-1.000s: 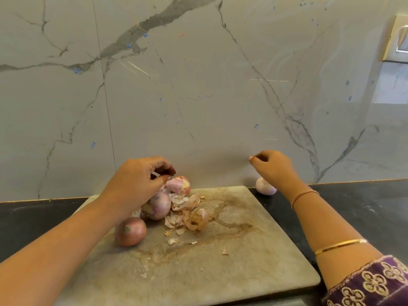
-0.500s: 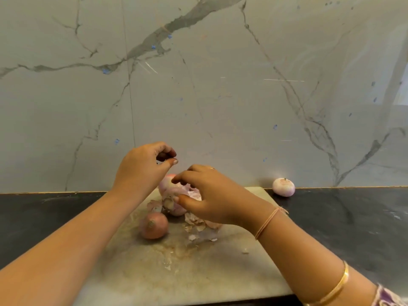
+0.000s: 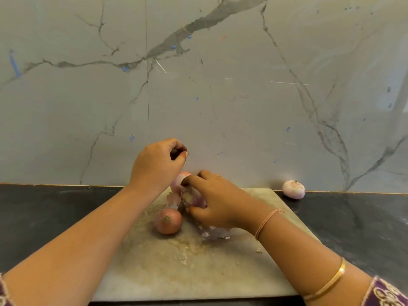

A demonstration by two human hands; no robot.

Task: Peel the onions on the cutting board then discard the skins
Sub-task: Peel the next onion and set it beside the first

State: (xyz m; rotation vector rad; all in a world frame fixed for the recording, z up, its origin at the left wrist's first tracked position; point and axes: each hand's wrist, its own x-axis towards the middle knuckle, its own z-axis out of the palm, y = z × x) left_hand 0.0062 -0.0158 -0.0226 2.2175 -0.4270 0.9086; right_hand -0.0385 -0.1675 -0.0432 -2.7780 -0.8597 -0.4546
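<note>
A stained stone cutting board [image 3: 198, 272] lies on the dark counter. My right hand [image 3: 216, 204] is closed around a partly peeled onion [image 3: 192, 198] at the board's far middle. Behind it another pinkish onion [image 3: 180, 181] shows partly. An unpeeled brown onion [image 3: 168, 220] rests just left of my right hand. Loose skins [image 3: 212, 234] lie under my right wrist, and a scrap of skin [image 3: 173, 198] sits near the held onion. My left hand [image 3: 157, 165] hovers above the onions with fingers curled shut; whether it pinches a bit of skin is unclear.
A peeled onion [image 3: 293, 189] sits on the black counter [image 3: 353, 221] to the right of the board, against the marble wall [image 3: 220, 85]. Small skin flecks dot the board's middle.
My right hand left the peeled onion on the counter, came back left and closed on an onion on the board. My left hand lifted off the onions, fingers curled.
</note>
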